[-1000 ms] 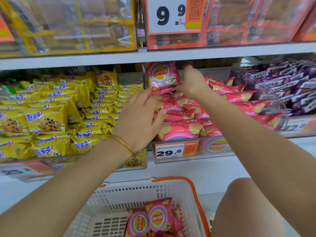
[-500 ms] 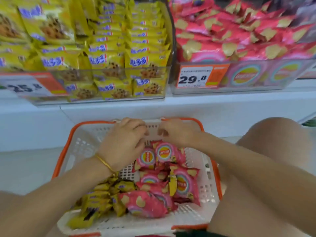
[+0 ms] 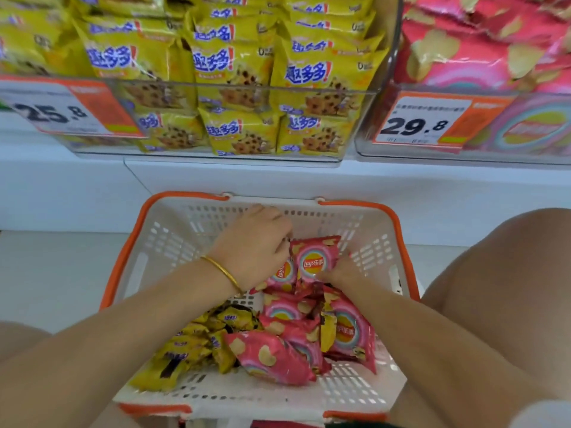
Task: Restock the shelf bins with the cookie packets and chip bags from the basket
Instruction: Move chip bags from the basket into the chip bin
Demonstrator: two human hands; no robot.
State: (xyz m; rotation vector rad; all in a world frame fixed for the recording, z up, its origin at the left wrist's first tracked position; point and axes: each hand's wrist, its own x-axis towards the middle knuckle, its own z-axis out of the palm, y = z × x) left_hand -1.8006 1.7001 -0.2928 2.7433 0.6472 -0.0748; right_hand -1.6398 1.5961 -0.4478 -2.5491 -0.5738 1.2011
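Chip bags (image 3: 272,356) fill the right half of the basket (image 3: 173,239), and cookie packets (image 3: 185,350) lie in its near left corner. Near the far edge, the right hand (image 3: 341,271) grips one upright bag (image 3: 315,262) from its right side. The left hand (image 3: 253,242) curls at that bag's left corner; I cannot tell whether it pinches it. Above, the cookie bin (image 3: 241,97) and the chip bin (image 3: 525,125) stand side by side.

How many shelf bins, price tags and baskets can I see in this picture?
Shelf bins: 2, the cookie bin and the chip bin.
Price tags: 2, the 25.8 tag and the 29.8 tag.
Basket: 1.
Total: 5.
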